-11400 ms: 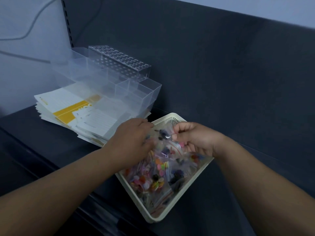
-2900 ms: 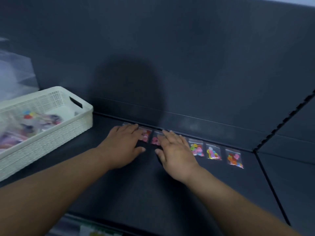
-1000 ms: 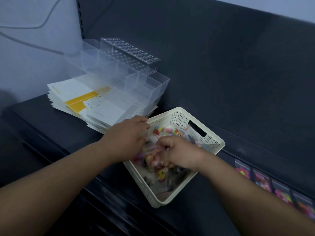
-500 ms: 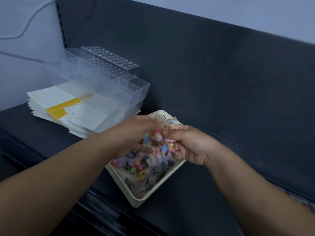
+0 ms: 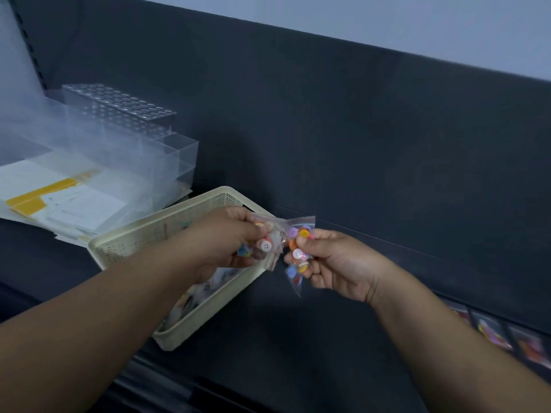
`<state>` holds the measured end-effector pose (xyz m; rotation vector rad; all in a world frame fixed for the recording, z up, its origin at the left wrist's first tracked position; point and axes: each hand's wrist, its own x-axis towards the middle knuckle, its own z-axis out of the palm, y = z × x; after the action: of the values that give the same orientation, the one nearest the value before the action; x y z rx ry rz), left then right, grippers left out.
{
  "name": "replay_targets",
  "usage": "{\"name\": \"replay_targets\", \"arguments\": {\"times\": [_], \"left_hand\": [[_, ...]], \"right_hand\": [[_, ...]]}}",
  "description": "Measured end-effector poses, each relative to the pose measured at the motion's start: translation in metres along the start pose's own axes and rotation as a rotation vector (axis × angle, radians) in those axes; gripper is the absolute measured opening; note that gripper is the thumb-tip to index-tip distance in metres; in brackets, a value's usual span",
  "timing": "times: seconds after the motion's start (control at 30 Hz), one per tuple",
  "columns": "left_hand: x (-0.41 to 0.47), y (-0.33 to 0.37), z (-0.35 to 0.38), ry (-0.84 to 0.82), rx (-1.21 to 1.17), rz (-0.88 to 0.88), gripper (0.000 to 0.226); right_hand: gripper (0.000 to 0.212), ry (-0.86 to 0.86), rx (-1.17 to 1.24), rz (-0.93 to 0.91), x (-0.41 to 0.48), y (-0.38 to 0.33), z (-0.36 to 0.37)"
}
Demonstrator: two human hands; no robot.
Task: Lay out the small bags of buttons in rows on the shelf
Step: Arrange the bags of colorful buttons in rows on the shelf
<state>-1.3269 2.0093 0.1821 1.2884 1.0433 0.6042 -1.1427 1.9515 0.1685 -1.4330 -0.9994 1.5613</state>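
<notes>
The left hand (image 5: pixel 222 242) is gripping a small clear bag of mixed buttons (image 5: pixel 266 244), its fingers curling round the bag's near side. Just beside it the right hand (image 5: pixel 337 263) is pinching a second bag of buttons (image 5: pixel 298 254) between thumb and curled fingers, with the bag's lower corner hanging free. The two bags are nearly touching, and both are being held in the air over the right end of a cream perforated basket (image 5: pixel 155 231). The left forearm is crossing the basket and hiding much of its inside. Under the wrist a blurred heap of more button bags (image 5: pixel 190 299) is showing. Behind the basket's left end a stack of white and yellow printed sheets (image 5: pixel 59 201) is lying, with clear plastic organiser boxes (image 5: pixel 134 138) sitting on it close to the basket's far rim. Everything is resting on a dark shelf (image 5: pixel 298 338) backed by a dark panel (image 5: pixel 372 129), with a pale wall (image 5: pixel 417 19) showing above. At the far right, along the foot of the panel, a row of bags (image 5: pixel 492 329) is lying flat and running off the frame edge, partly cut by the right forearm. A stretch of dark shelf surface is showing between the basket and that row, and the shelf's front edge is passing under the left forearm.
</notes>
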Motion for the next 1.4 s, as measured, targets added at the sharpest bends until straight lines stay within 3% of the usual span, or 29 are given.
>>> {"name": "replay_targets", "arguments": {"times": [0.23,0.4,0.57,0.7,0.8,0.9,1.1,1.4], "left_hand": [[0.003,-0.004,0.052,-0.070,0.096,-0.121,0.006],[0.007,-0.004,0.092,-0.126,-0.023,-0.172,0.005],[0.006,-0.006,0.130,-0.230,0.018,-0.136,0.013],[0.008,-0.008,0.151,-0.192,0.063,-0.096,0.014],[0.009,-0.009,0.159,-0.159,0.117,-0.052,0.017],[0.011,-0.012,0.162,-0.152,0.164,-0.034,0.017],[0.011,-0.024,0.167,-0.270,0.148,-0.103,0.027],[0.011,-0.031,0.146,-0.255,0.412,-0.083,0.024]], "right_hand": [[0.017,0.049,0.113,0.017,-0.038,0.021,-0.045],[0.015,0.066,0.150,0.034,-0.058,0.038,-0.065],[0.016,0.106,0.157,0.037,-0.075,0.052,-0.081],[0.006,0.142,0.127,0.041,-0.086,0.060,-0.094],[0.019,0.203,0.061,0.044,-0.092,0.063,-0.103],[0.012,0.228,0.052,-0.003,-0.094,0.065,-0.111],[0.022,0.308,0.096,-0.061,-0.091,0.071,-0.110],[0.019,0.361,-0.049,0.142,-0.082,0.083,-0.103]]}}
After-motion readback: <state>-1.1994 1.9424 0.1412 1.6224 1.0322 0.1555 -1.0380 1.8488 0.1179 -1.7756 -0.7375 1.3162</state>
